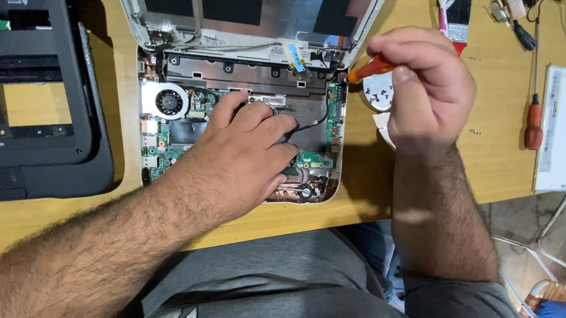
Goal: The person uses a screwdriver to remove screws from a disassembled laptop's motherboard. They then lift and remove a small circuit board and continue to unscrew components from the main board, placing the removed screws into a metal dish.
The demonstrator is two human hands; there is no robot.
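Note:
An opened white laptop base lies on the wooden table, its green circuit board and round fan exposed. My left hand rests flat on the middle of the board, fingers spread, holding the base down. My right hand is closed around an orange-handled screwdriver, whose tip points at the base's upper right corner near the hinge. The detached white lid lies beyond the base.
A black laptop shell lies at the left. A red-handled screwdriver and a white panel sit at the right. Small parts and cables clutter the far right. A round white pad lies under my right hand.

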